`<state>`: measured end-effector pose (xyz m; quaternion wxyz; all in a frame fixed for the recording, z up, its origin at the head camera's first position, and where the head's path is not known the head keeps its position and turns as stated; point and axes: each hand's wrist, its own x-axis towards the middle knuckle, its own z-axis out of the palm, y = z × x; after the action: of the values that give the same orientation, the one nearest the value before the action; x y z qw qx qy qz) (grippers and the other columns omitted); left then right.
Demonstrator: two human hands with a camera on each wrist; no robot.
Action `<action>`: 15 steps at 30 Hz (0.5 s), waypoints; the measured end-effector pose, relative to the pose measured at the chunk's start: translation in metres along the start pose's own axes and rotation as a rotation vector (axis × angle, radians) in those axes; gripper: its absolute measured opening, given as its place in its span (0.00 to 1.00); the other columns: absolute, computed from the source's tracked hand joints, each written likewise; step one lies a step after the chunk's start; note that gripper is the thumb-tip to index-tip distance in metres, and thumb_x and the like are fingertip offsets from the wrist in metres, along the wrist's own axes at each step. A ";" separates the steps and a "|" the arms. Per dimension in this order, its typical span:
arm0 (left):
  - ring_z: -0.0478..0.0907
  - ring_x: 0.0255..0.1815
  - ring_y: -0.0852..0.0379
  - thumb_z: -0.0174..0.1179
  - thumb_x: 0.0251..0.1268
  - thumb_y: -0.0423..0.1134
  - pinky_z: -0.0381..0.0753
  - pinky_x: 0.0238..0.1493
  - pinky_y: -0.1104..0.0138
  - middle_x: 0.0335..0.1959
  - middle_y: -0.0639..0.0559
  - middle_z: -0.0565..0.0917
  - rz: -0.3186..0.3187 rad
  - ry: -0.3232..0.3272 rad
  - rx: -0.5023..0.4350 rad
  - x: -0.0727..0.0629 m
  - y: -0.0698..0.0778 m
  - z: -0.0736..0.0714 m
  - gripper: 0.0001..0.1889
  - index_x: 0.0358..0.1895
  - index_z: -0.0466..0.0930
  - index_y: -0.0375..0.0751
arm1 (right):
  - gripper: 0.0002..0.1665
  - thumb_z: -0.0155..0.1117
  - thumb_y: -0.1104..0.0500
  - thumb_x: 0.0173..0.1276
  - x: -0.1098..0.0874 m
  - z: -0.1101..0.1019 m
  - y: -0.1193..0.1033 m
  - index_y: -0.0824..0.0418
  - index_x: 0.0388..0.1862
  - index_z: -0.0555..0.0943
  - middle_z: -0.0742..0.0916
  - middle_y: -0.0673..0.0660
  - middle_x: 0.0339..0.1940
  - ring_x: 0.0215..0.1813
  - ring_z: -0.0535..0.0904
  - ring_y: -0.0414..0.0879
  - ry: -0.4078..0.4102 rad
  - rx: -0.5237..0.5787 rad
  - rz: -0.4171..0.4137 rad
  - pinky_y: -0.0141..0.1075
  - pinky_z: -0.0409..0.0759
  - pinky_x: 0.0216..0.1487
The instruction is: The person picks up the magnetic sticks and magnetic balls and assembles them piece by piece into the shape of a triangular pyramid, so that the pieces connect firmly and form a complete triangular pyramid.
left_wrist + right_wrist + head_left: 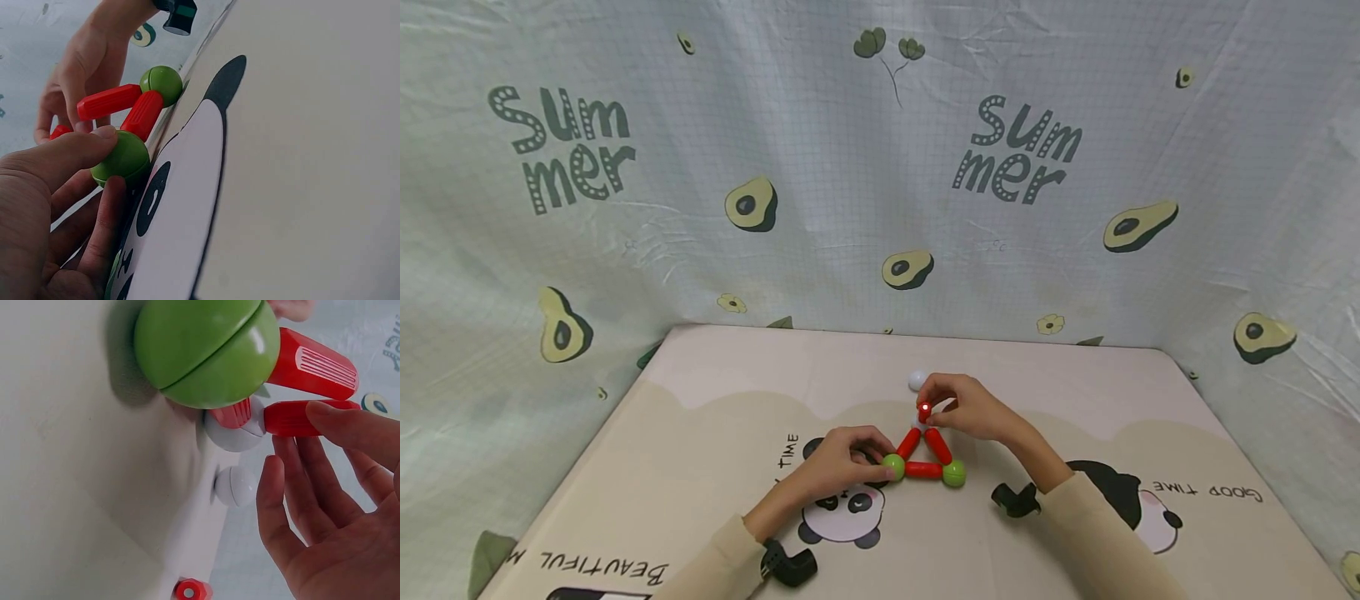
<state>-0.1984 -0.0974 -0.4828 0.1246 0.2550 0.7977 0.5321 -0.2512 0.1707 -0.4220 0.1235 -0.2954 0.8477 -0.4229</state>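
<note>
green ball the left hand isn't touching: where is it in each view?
Head: the green ball is below centre, slightly right.
Left wrist: upper part, left of centre, the farther green ball.
Right wrist: top middle, large, cut by the top edge.
Shared landmark: the right hand, visible in all three.

The green balls (187,337) looked like smooth, glossy plastic (light glinted on the nearest one). The red rods (319,365) appeared to be plastic too, their flat panels ribbed. The white balls (237,486) had a smooth plastic look. The bench (700,467) seemed smooth and matt; the backdrop (835,158) was thin, creased sheeting with a faint sheen. The sleeves (1093,525) were matt cloth.
</note>
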 end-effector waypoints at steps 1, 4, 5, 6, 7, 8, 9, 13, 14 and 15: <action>0.85 0.41 0.62 0.74 0.62 0.44 0.83 0.42 0.73 0.41 0.53 0.89 0.000 0.000 0.002 0.000 0.000 0.000 0.12 0.48 0.87 0.50 | 0.12 0.70 0.68 0.68 0.000 0.000 0.000 0.60 0.48 0.81 0.88 0.57 0.46 0.53 0.84 0.50 0.000 0.002 -0.003 0.46 0.86 0.57; 0.85 0.41 0.62 0.74 0.62 0.44 0.83 0.42 0.73 0.41 0.53 0.89 0.000 0.003 0.008 0.000 -0.001 0.000 0.12 0.47 0.87 0.50 | 0.11 0.69 0.69 0.68 0.001 0.000 -0.001 0.61 0.48 0.82 0.89 0.58 0.46 0.52 0.84 0.50 -0.005 0.012 -0.022 0.45 0.86 0.57; 0.85 0.41 0.62 0.74 0.62 0.44 0.83 0.42 0.73 0.41 0.53 0.89 0.001 0.003 0.007 0.000 -0.001 0.000 0.12 0.47 0.87 0.50 | 0.11 0.69 0.69 0.68 0.001 0.000 -0.002 0.61 0.48 0.82 0.89 0.58 0.45 0.52 0.84 0.50 -0.009 0.015 -0.028 0.44 0.86 0.57; 0.85 0.41 0.62 0.74 0.62 0.44 0.83 0.42 0.73 0.41 0.53 0.89 -0.001 0.004 0.007 0.000 -0.001 0.000 0.12 0.47 0.87 0.50 | 0.11 0.68 0.70 0.68 0.001 0.000 -0.002 0.61 0.47 0.83 0.89 0.58 0.45 0.52 0.84 0.50 -0.014 0.019 -0.033 0.44 0.86 0.57; 0.85 0.41 0.62 0.74 0.62 0.43 0.83 0.42 0.73 0.41 0.53 0.89 -0.001 0.004 0.007 0.000 -0.001 0.000 0.12 0.47 0.87 0.50 | 0.11 0.68 0.70 0.68 0.001 0.000 -0.003 0.61 0.47 0.83 0.89 0.58 0.45 0.52 0.84 0.50 -0.019 0.021 -0.037 0.43 0.86 0.57; 0.85 0.41 0.62 0.74 0.62 0.43 0.83 0.42 0.73 0.41 0.53 0.89 -0.002 0.005 0.005 0.000 -0.001 0.000 0.12 0.47 0.87 0.50 | 0.11 0.67 0.71 0.67 0.001 0.000 -0.003 0.61 0.47 0.83 0.89 0.58 0.45 0.52 0.84 0.49 -0.023 0.022 -0.040 0.43 0.86 0.57; 0.85 0.41 0.62 0.74 0.62 0.43 0.83 0.42 0.73 0.41 0.53 0.89 -0.004 0.005 0.003 0.000 -0.001 0.000 0.12 0.47 0.87 0.50 | 0.11 0.67 0.71 0.67 0.001 0.001 -0.004 0.61 0.47 0.83 0.89 0.58 0.45 0.51 0.84 0.49 -0.027 0.022 -0.040 0.42 0.86 0.57; 0.85 0.41 0.62 0.74 0.62 0.44 0.83 0.42 0.73 0.41 0.53 0.89 -0.006 0.004 -0.001 0.000 -0.001 0.000 0.12 0.47 0.87 0.50 | 0.12 0.65 0.72 0.67 0.000 0.001 -0.005 0.61 0.46 0.84 0.89 0.58 0.45 0.51 0.84 0.48 -0.033 0.010 -0.032 0.43 0.86 0.57; 0.85 0.41 0.62 0.74 0.62 0.43 0.83 0.41 0.73 0.41 0.53 0.89 -0.006 0.004 -0.001 0.000 -0.001 0.000 0.12 0.47 0.87 0.50 | 0.12 0.65 0.72 0.67 0.000 0.001 -0.005 0.61 0.46 0.84 0.89 0.57 0.45 0.51 0.83 0.48 -0.033 0.005 -0.030 0.44 0.86 0.58; 0.85 0.40 0.62 0.74 0.62 0.43 0.83 0.41 0.73 0.41 0.53 0.89 -0.005 0.003 -0.001 0.000 -0.001 0.000 0.12 0.47 0.87 0.50 | 0.12 0.65 0.72 0.67 -0.001 0.001 -0.004 0.62 0.46 0.84 0.89 0.57 0.45 0.51 0.83 0.48 -0.034 0.001 -0.027 0.44 0.86 0.58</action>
<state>-0.1986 -0.0974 -0.4835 0.1251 0.2521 0.7984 0.5324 -0.2486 0.1685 -0.4191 0.1324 -0.3141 0.8411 -0.4200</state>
